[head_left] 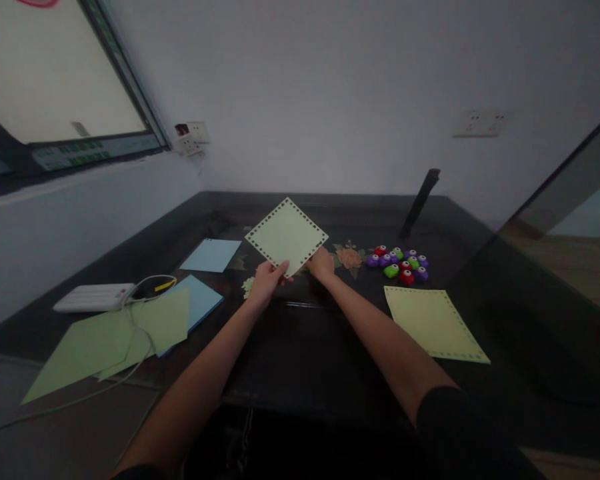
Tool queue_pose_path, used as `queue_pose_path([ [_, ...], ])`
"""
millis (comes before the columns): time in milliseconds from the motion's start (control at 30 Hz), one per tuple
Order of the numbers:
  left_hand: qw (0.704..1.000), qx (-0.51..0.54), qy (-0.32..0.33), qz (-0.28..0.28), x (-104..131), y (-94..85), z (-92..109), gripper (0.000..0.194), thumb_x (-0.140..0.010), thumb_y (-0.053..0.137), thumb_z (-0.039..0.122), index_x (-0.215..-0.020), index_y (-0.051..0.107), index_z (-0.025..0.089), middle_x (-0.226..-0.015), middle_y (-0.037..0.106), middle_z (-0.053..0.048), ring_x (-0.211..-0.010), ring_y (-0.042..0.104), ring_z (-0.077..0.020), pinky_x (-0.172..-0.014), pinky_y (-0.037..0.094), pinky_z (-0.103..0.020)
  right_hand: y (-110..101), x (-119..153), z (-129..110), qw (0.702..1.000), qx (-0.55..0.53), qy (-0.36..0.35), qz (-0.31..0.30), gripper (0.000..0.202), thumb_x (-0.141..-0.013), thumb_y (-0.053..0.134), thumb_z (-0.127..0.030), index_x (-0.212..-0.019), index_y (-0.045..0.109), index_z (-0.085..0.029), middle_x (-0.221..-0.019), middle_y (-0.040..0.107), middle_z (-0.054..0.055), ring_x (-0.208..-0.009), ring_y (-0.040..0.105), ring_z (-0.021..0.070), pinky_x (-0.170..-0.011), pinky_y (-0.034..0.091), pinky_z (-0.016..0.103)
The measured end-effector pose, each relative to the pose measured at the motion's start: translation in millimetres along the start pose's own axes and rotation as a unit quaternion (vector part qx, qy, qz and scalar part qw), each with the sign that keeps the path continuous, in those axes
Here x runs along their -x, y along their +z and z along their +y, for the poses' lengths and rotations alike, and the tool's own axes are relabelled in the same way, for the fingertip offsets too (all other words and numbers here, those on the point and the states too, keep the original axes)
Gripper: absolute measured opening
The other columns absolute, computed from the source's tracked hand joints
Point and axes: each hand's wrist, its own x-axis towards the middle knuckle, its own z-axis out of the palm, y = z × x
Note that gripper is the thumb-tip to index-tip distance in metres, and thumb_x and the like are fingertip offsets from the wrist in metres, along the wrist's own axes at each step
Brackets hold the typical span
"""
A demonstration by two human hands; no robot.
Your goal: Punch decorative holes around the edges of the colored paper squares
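Note:
A pale green sheet of paper (287, 233), with small dark cut-outs along its edges, is held up over the table with one corner pointing down. My left hand (267, 280) pinches it near that bottom corner, thumb on the front face. Close against the sheet's lower right edge is my right hand (322, 265). It looks curled, but its fingertips are hidden behind the paper, and I cannot make out what they hold.
Several purple, green and red eye-topped pieces (399, 263) lie right, near a yellow punched sheet (437, 323) and black upright object (420, 203). Left are blue sheets (211, 255), plain green sheets (95, 343), a white power strip (94, 297) and its cable (75, 405).

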Motion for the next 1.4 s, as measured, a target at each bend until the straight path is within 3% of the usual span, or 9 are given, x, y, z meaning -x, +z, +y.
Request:
queue_pose_path([
  [167, 0.998, -0.039, 0.008, -0.039, 9.9, 13.4, 1.0, 0.028, -0.069, 0.066, 0.037, -0.081, 0.064, 0.012, -0.067, 0.067, -0.005, -0.053, 0.059, -0.0146, -0.043, 0.037, -0.021, -38.7, 20.8, 31.8, 0.985, -0.172, -0.019, -0.016, 0.016, -0.074, 0.062, -0.019, -0.089, 0.065, -0.013, -0.089, 0.069, 0.011, -0.079, 0.065, 0.0218, -0.072, 0.05, 0.032],
  [300, 0.995, -0.017, -0.014, -0.098, 21.5, 32.3, 5.8, 0.025, -0.07, 0.066, 0.032, -0.083, 0.064, 0.011, -0.068, 0.068, -0.005, -0.056, 0.061, -0.0149, -0.044, 0.04, -0.021, -76.0, 67.9, 66.8, 0.918, -0.394, 0.04, -0.028, 0.032, -0.058, 0.076, -0.022, -0.086, 0.061, -0.016, -0.073, 0.065, 0.003, -0.052, 0.062, 0.0168, -0.055, 0.054, 0.034],
  [400, 0.994, 0.028, -0.03, -0.106, 31.2, 54.7, 10.2, 0.026, -0.069, 0.068, 0.03, -0.086, 0.063, 0.011, -0.075, 0.069, -0.006, -0.056, 0.062, -0.0133, -0.044, 0.04, -0.019, -97.0, 107.8, 79.5, 0.87, -0.49, 0.05, 0.002, 0.04, -0.052, 0.08, -0.025, -0.087, 0.063, -0.018, -0.072, 0.063, -0.001, -0.057, 0.064, 0.0167, -0.062, 0.056, 0.035],
  [500, 0.989, 0.096, -0.054, -0.097, 41.0, 84.0, 10.9, 0.028, -0.068, 0.07, 0.03, -0.087, 0.063, 0.01, -0.08, 0.07, -0.008, -0.054, 0.061, -0.0114, -0.043, 0.039, -0.017, -105.6, 136.1, 81.1, 0.848, -0.525, 0.059, 0.026, 0.042, -0.049, 0.081, -0.024, -0.088, 0.066, -0.019, -0.079, 0.065, 0.0, -0.066, 0.065, 0.0162, -0.073, 0.055, 0.035],
  [667, 0.981, 0.171, -0.083, -0.049, 51.7, 119.9, -1.4, 0.031, -0.07, 0.069, 0.033, -0.09, 0.06, 0.012, -0.08, 0.069, -0.006, -0.052, 0.06, -0.0093, -0.043, 0.04, -0.017, -102.1, 152.0, 82.6, 0.797, -0.595, 0.102, 0.012, 0.041, -0.055, 0.08, -0.027, -0.094, 0.068, -0.02, -0.085, 0.066, 0.001, -0.074, 0.063, 0.014, -0.084, 0.051, 0.034],
  [733, 0.983, 0.163, -0.072, -0.047, 53.5, 122.2, -7.3, 0.033, -0.07, 0.069, 0.036, -0.088, 0.059, 0.011, -0.076, 0.068, -0.006, -0.048, 0.058, -0.0083, -0.041, 0.037, -0.017, -101.9, 152.8, 84.0, 0.782, -0.615, 0.103, 0.013, 0.041, -0.057, 0.08, -0.028, -0.095, 0.067, -0.02, -0.085, 0.066, 0.001, -0.076, 0.063, 0.0139, -0.086, 0.051, 0.035],
  [933, 0.985, 0.142, -0.04, -0.085, 60.0, 114.8, -6.9, 0.034, -0.069, 0.069, 0.036, -0.087, 0.06, 0.01, -0.075, 0.068, -0.007, -0.05, 0.058, -0.0095, -0.041, 0.035, -0.018, -100.6, 154.0, 83.3, 0.783, -0.613, 0.104, 0.04, 0.044, -0.054, 0.081, -0.026, -0.094, 0.062, -0.022, -0.083, 0.066, 0.001, -0.073, 0.065, 0.016, -0.081, 0.053, 0.038],
  [1233, 0.988, 0.104, -0.024, -0.109, 63.7, 120.4, -6.8, 0.032, -0.068, 0.069, 0.033, -0.089, 0.062, 0.01, -0.081, 0.07, -0.008, -0.058, 0.062, -0.0138, -0.045, 0.04, -0.02, -92.6, 154.3, 86.0, 0.751, -0.653, 0.094, -0.014, 0.049, -0.051, 0.082, -0.016, -0.097, 0.067, -0.021, -0.098, 0.068, 0.003, -0.089, 0.065, 0.0186, -0.092, 0.047, 0.038],
  [1400, 0.991, 0.098, -0.004, -0.094, 61.2, 118.1, -5.6, 0.029, -0.068, 0.068, 0.033, -0.086, 0.062, 0.011, -0.08, 0.07, -0.008, -0.056, 0.062, -0.0132, -0.044, 0.039, -0.02, -92.3, 153.7, 85.2, 0.752, -0.653, 0.088, -0.013, 0.046, -0.057, 0.08, -0.024, -0.101, 0.067, -0.02, -0.102, 0.069, 0.005, -0.095, 0.063, 0.0188, -0.097, 0.043, 0.038],
])
